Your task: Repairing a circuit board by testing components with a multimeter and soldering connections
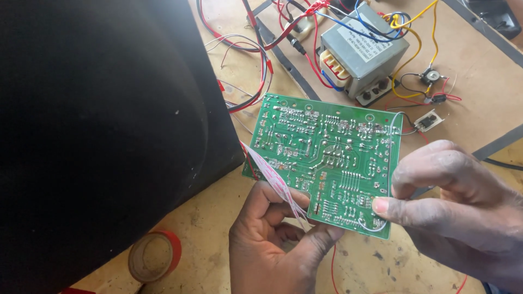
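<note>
Both hands grasp a green circuit board [327, 158] above the table [490, 65]. The left hand [272, 245] pinches its bottom edge; the right hand [457, 201] clamps its lower right corner, thumb on top.

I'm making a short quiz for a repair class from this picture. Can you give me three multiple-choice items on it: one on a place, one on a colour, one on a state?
1. Where does the roll of red tape lie?
A. On top of the transformer
B. On the wooden bench by the black cabinet
C. On the circuit board

2. What colour is the circuit board?
A. Blue
B. Brown
C. Green

3. How is the circuit board held?
A. Lying flat and untouched on the bench
B. Lifted off the bench between both hands
C. Clamped in a vice

Answers:
1. B, the tape sits on the bench at the lower edge of the black cabinet, far from the transformer.
2. C, its solder side is green.
3. B, the left hand grips its lower edge and the right hand pinches its right corner.
</note>
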